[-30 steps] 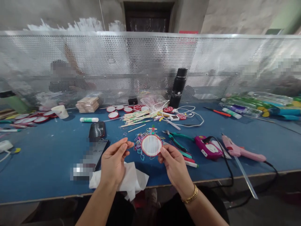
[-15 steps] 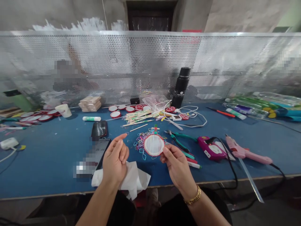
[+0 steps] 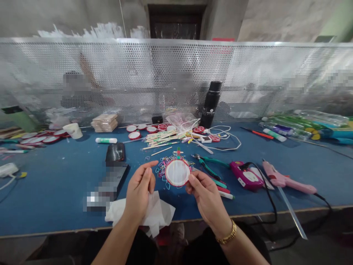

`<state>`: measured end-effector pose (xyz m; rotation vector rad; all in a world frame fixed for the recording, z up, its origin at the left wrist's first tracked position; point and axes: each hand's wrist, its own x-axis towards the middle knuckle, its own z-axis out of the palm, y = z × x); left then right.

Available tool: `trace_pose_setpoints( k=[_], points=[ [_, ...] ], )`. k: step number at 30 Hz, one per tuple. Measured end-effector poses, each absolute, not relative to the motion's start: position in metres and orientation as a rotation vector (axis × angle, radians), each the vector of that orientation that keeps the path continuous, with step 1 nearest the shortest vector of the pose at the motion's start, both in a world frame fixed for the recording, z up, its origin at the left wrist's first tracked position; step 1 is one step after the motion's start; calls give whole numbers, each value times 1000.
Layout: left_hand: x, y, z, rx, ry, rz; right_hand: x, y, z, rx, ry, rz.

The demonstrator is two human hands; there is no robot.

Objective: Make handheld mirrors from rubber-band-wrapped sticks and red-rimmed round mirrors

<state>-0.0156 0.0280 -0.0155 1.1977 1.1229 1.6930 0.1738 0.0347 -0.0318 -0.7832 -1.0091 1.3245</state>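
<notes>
A red-rimmed white circular disc (image 3: 178, 172) is positioned above the blue tabletop (image 3: 60, 187), near the middle of its front edge. The grip of the right hand (image 3: 205, 191) is closed on the disc's right rim. The left hand (image 3: 140, 187) is beside the left rim, index finger extended; whether its grip contains anything cannot be determined. Multicoloured thin loops (image 3: 162, 171) lie heaped behind the disc. Crumpled white tissue (image 3: 163, 213) overhangs the front edge.
</notes>
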Motion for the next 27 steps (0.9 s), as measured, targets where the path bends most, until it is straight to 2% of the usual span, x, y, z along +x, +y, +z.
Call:
trace_pose_setpoints(
  k=[8,19,27],
  points=[
    [-16,30,-7,1568,1247,1592,167,34,-29,-798,-1067,1310],
    [-14,29,-6,1405,1229,1587,169,48,-19,-858,-1085,1226],
    [-18,31,-9,1275,1099,1545,155,66,11,-581,-999,1771]
  ],
)
